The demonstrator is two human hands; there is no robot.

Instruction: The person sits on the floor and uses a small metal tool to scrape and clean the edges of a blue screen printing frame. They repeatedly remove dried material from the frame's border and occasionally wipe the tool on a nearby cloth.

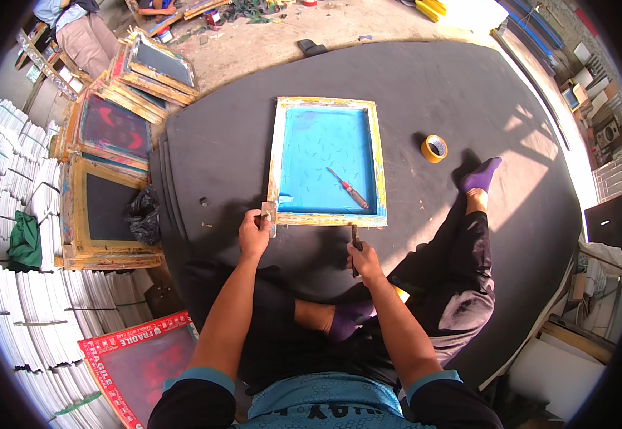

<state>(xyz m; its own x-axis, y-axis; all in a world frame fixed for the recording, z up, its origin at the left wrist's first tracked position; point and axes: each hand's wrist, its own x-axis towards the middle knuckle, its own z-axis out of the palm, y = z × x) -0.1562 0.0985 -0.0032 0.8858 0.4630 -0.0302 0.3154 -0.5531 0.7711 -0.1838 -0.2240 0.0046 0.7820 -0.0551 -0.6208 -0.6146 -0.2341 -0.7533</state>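
Observation:
A wooden screen-printing frame (379, 154) with blue mesh lies on the dark sheet, its rails stained yellow and white. On the mesh rests a slim tool with a dark red handle (356, 195) and a thin shaft. My left hand (255, 233) is closed at the frame's lower left corner, pinching a small flat greyish-brown piece (268, 210) against it. Just below the frame's near rail, my right hand (365, 260) wraps round a narrow dark tool (354, 234), its upper end close to the rail; its exact kind is unclear.
A yellow tape roll (434, 149) sits right of the frame, near my outstretched foot in a purple sock (481, 176). More screen frames (114, 127) lean at the left beside bundled white stacks (21, 175). A red-taped frame (135, 336) stands lower left. Another person (85, 36) is at upper left.

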